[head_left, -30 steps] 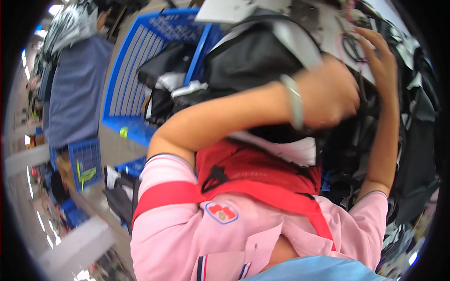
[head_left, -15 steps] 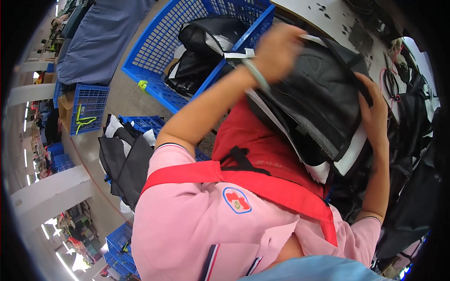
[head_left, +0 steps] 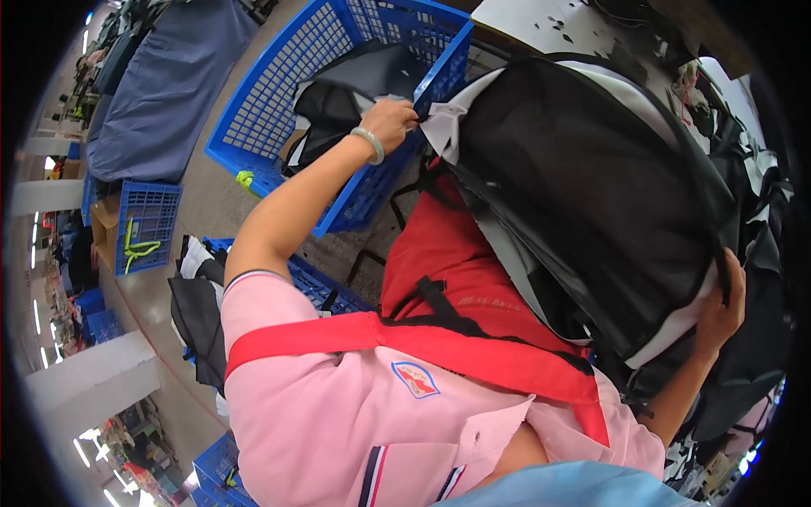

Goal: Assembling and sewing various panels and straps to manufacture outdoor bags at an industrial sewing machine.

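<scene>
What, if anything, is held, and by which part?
The black fabric piece: the left hand pinches its left corner; the right hand grips its right edge.

Lit by bright tube lights (head_left: 36, 317) along the far left, grey floor (head_left: 199, 203), thick white columns (head_left: 97, 380) at left, white desk (head_left: 515, 17) at top strewn with dark scraps (head_left: 567, 38)

The large fabric piece (head_left: 583, 177) at 2 o'clock is black, edged with white and grey. At 11 o'clock, the crate (head_left: 283, 76) is bright blue latticework with a yellow-green tie (head_left: 245, 180); at 10, a draped cloth (head_left: 169, 93) is slate blue. The apron (head_left: 439, 253) is red. The pink shirt (head_left: 321, 406), towards 7, carries a blue-outlined red-and-white badge (head_left: 415, 380) and navy, white and red stripes. The bangle (head_left: 369, 145) is pale green. The white counter (head_left: 515, 21) at 1 is flecked with black.
</scene>
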{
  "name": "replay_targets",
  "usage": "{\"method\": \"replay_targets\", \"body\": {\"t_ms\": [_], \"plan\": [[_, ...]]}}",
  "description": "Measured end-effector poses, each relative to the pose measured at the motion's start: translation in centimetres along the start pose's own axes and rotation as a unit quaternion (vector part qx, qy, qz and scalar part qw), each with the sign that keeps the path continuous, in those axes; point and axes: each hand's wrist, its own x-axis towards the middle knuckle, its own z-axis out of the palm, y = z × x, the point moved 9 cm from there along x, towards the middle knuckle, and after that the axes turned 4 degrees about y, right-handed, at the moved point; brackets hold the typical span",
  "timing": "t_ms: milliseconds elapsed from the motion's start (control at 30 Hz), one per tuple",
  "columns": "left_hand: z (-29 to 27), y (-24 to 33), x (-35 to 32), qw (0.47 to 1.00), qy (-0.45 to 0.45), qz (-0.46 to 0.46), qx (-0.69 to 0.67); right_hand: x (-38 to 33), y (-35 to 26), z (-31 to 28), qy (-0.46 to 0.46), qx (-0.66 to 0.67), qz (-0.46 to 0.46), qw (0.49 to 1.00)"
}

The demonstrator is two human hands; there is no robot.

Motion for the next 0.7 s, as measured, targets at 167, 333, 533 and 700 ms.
{"method": "replay_targets", "body": {"t_ms": [167,333,533,700], "plan": [[-10.9,8.4,-2.2,0.986,0.069,-0.056,-0.139,-2.2,7.1,-0.7,-0.103,0.023,0.224,0.969],[-19.3,24.8,-1.0,0.918,0.007,0.089,-0.387,7.6,-0.6,-1.5,-0.115,0.026,0.095,0.988],[-21.8,35.7,-2.0,0.848,-0.081,0.282,-0.442,12.7,-22.6,5.8,-0.222,0.37,-0.308,0.848],[-18.9,31.1,2.0,0.894,-0.027,0.15,-0.422,10.4,-14.3,8.8,-0.399,0.412,-0.07,0.816]]}}
